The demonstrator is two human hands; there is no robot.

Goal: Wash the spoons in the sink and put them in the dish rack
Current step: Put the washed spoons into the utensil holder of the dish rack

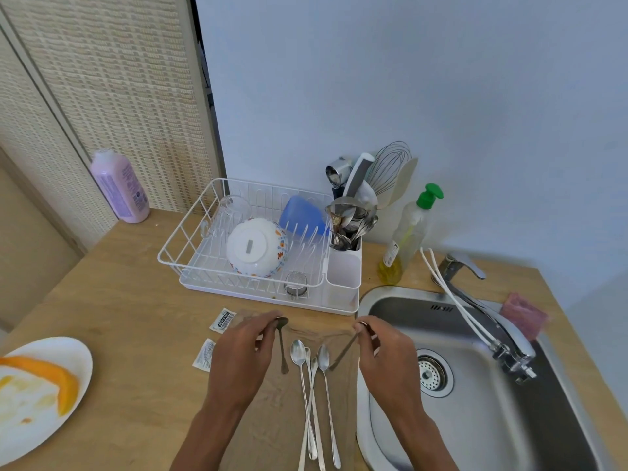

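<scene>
Counter: wooden worktop [136, 317] against a pale wall; we stand at its front edge with the spoons straight ahead.
Left hand: our left hand [243, 351] pinches a dark teaspoon [282, 348] by its bowl between thumb and fingertips. The handle hangs toward 6 o'clock; we cannot tell whether its tip touches the wood.
Right hand: our right hand [384, 355] pinches a second teaspoon [343, 351] the same way, handle slanting toward 7 o'clock. This hand sits just beside the sink's rim, so we judge it goes under the tap first.
Long spoons: three long spoons [298, 351] lie on the wood between our hands, bowls toward 12 o'clock, two handles crossing. We take them for the waiting pile.
Sink: the sink [482, 430] lies at 3 o'clock of the spoons, with the faucet [489, 321] reaching over it; we see no water running.
Dish rack: the dish rack [217, 287] stands at 12 o'clock. Its cutlery cup [343, 273] is on the sink-side end, a short carry from the tap.
Cleaning gear: the soap bottle [407, 232] stands at 1 o'clock and the pink sponge [525, 314] at 3 o'clock, both near the tap.
Stage: early, we judge; nothing looks washed yet.
</scene>
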